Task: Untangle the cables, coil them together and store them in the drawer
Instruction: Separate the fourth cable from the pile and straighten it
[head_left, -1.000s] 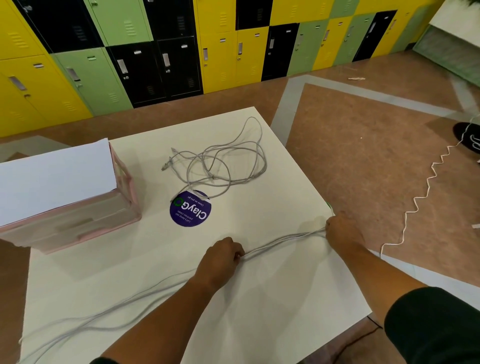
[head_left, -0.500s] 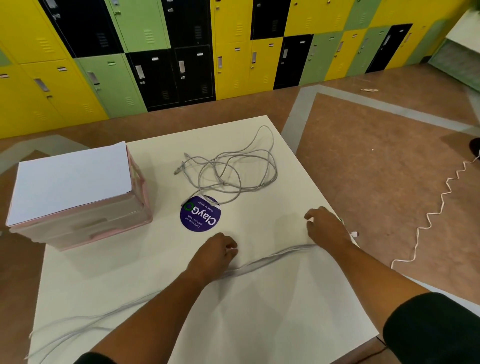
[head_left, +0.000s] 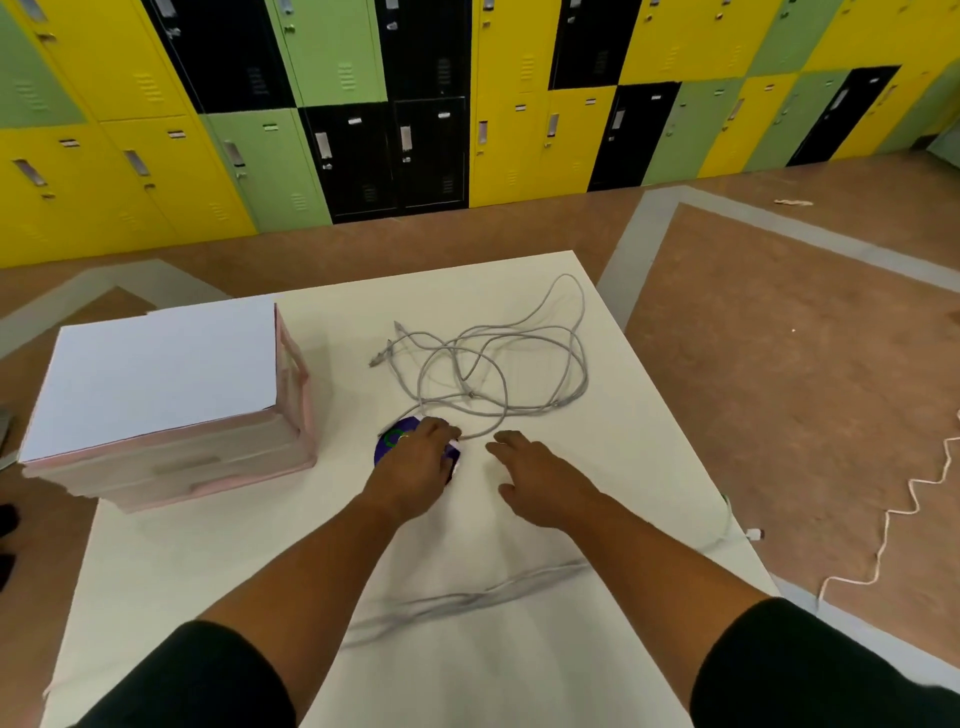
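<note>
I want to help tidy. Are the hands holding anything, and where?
The right hand holds nothing. The left hand reaches the tangled cable at its nearest loop; a grip cannot be told.

Two bare forearms run out of short black sleeves (head_left: 208, 675) — no watch, no gloves.

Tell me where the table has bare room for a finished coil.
Bare: the strip between the pink drawer unit and the tangled cable; the near-left area in front of the drawer unit; the patch from the right hand to the table's right edge. Crowded: the middle, around the left hand and tangle, and the near side, crossed by the straightened cables.
</note>
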